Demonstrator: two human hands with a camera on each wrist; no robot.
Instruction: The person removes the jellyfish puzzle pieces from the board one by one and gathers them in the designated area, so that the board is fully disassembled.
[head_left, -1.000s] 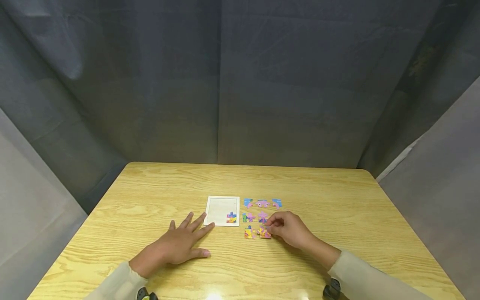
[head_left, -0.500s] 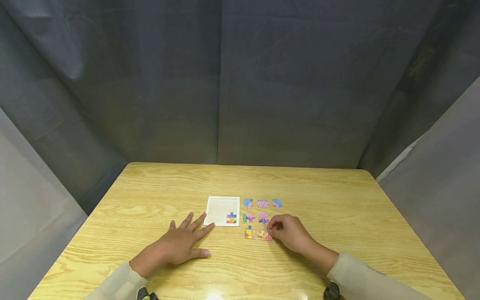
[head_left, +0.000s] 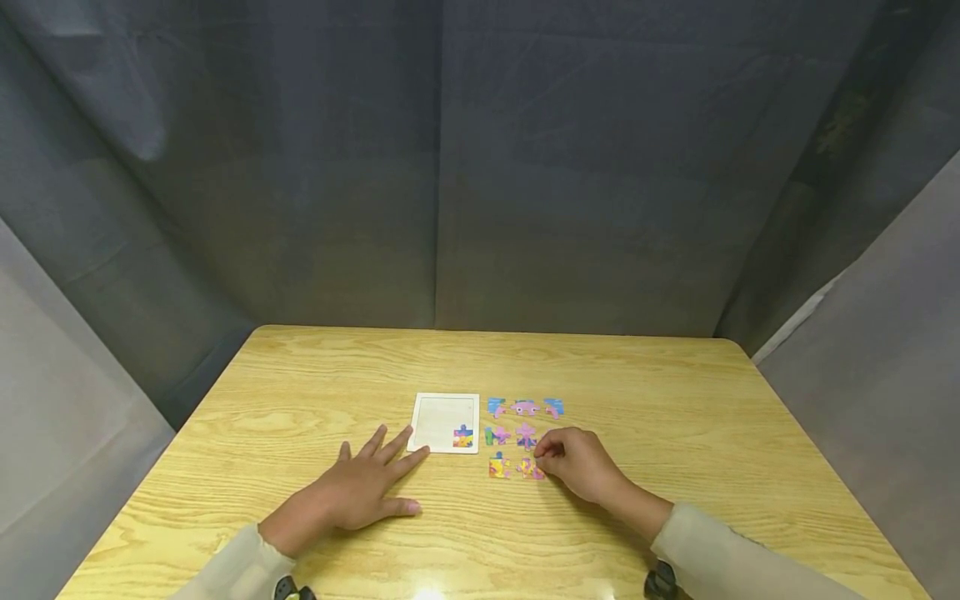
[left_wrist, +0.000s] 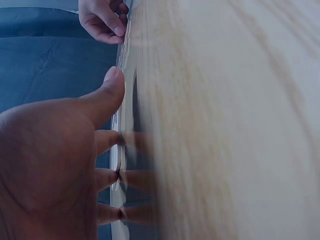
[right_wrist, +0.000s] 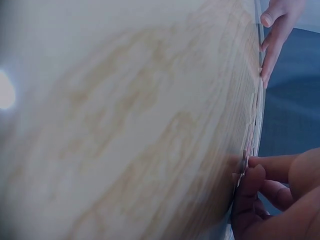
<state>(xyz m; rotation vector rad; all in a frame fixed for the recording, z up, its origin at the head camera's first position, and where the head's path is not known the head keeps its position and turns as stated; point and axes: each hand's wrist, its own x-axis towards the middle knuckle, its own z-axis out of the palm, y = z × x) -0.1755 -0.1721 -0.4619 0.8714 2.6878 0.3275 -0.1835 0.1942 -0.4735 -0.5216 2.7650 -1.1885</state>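
Note:
My right hand (head_left: 576, 465) pinches a yellow and pink jigsaw piece (head_left: 529, 470) at its right edge, close over the table. In the right wrist view, the thumb and index finger (right_wrist: 270, 167) meet at its edge. My left hand (head_left: 362, 490) lies spread on the table, with fingertips at the lower left corner of the white puzzle tray (head_left: 413, 423). One jigsaw piece (head_left: 463, 438) sits in the tray's lower right corner. Left of the pinched piece lies another yellow piece (head_left: 498, 467). Parts of the right hand's fingers are hidden in the head view.
Right of the tray, more loose pieces lie in rows, among them a pink one with eyes (head_left: 526, 407), a blue and pink corner (head_left: 554, 407) and a green and pink one (head_left: 497, 435). The wooden table (head_left: 300, 367) ends at a dark curtain (head_left: 570, 208).
The pinched piece has shifted slightly right and toward the person, with my right hand moving along a little. My left hand and the tray stay in place.

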